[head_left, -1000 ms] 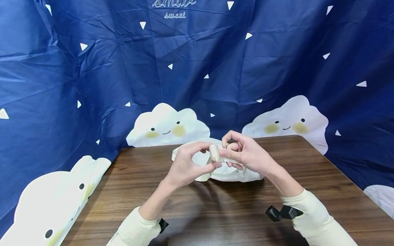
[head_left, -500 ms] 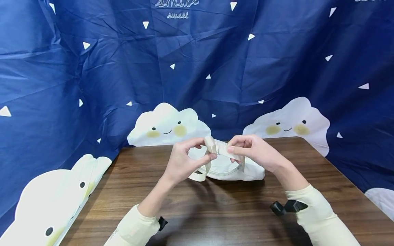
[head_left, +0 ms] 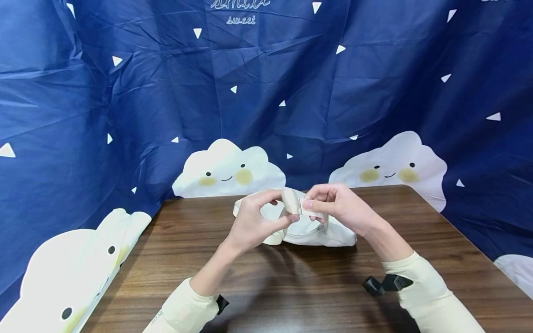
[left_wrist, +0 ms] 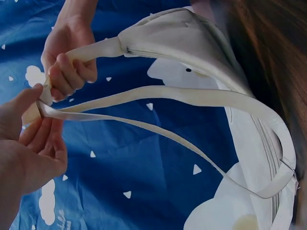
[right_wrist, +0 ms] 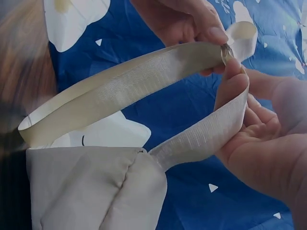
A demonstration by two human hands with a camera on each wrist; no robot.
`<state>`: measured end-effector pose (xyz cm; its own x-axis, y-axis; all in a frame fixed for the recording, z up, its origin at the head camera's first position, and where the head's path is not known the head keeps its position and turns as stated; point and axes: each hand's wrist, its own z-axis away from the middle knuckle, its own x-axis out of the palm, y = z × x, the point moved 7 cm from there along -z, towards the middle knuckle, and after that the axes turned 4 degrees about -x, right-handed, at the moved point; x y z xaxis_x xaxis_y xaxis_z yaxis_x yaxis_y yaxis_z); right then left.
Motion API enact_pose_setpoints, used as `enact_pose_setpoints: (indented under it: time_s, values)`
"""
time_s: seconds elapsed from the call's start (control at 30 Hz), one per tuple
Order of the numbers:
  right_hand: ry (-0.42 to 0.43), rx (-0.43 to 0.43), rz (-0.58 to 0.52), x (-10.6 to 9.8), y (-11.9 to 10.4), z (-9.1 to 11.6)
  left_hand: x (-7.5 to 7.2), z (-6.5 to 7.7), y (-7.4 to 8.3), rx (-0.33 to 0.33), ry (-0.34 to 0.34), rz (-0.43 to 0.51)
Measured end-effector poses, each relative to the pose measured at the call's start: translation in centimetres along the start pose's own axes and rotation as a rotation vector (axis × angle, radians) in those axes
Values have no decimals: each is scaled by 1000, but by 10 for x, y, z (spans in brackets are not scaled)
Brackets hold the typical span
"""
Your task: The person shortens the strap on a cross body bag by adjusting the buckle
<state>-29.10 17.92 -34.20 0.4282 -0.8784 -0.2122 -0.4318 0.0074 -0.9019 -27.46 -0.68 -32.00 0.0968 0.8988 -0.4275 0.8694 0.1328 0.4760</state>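
Note:
A cream zipped waist bag [head_left: 339, 235] rests toward the back of the table, its long webbing strap [left_wrist: 158, 96] raised between both hands. My left hand [head_left: 250, 222] pinches a folded loop of the strap between thumb and fingers, right beside a small metal buckle [right_wrist: 226, 53]. From the other side my right hand [head_left: 339, 208] pinches the strap section [right_wrist: 206, 132] leading to the bag's end, its thumb close to the buckle. Another length of strap hangs in a wide loop back to the bag. Part of the buckle is hidden behind fingertips.
The brown wooden table [head_left: 175, 277] lies under both forearms. A navy curtain [head_left: 266, 101] with white clouds and triangles hangs behind it and down its left side. Black wrist cameras [head_left: 374, 286] sit at the sleeves.
My right hand shifts right, drawing out a strap section, then comes slightly back toward my left hand. The folded loop in my left hand dips left and returns. The bag stays about in place.

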Motion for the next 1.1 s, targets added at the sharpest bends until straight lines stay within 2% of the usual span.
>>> enact_pose_setpoints:
  time_s: [0.27, 0.4, 0.5, 0.63, 0.73, 0.83, 0.97, 1.1]
  values:
    - [8, 34, -81, 4, 3, -2, 7, 0, 2, 39, -46, 5]
    - [-9, 25, -84, 4, 3, -2, 4, 0, 2, 28, -27, -2]
    - [-36, 17, -58, 2, 4, -2, -4, -2, 4, 7, 14, 1]
    - [-44, 13, 59, -6, 7, -1, -17, -6, 17, -21, 60, 21]
    - [-26, 12, 120, -12, 9, 0, -24, -9, 28, -51, 64, 38]
    - [-12, -2, 109, -14, 8, 0, -25, -9, 31, -79, 52, 61]
    - [-9, -28, 71, -12, 5, 0, -19, -8, 19, -82, 29, 76]
    - [-8, -41, 63, -9, 3, 0, -11, -4, 1, -61, 8, 30]
